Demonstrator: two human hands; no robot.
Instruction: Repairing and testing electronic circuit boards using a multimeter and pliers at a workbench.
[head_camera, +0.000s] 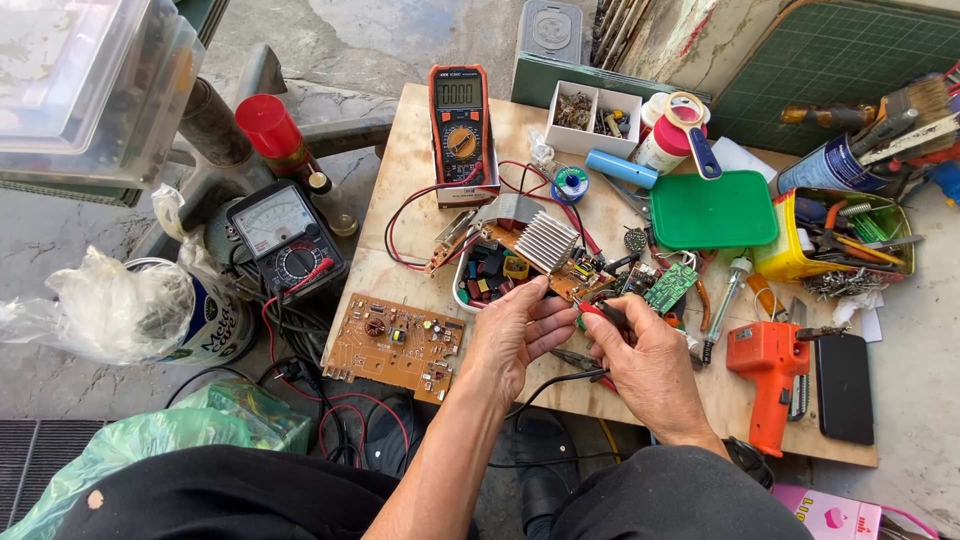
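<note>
My left hand pinches the near edge of a brown circuit board that carries a finned aluminium heat sink; the board rests tilted over a small white tray of components. My right hand holds a red multimeter probe with its tip at the board's near edge, and a black probe lead runs under that palm. Red and black leads trail back to an orange digital multimeter standing at the far side of the plywood table.
A second brown circuit board lies at the near left corner, an analogue meter left of the table. An orange soldering gun, black phone, green lid, yellow tool box, small green board and parts box crowd the right and back.
</note>
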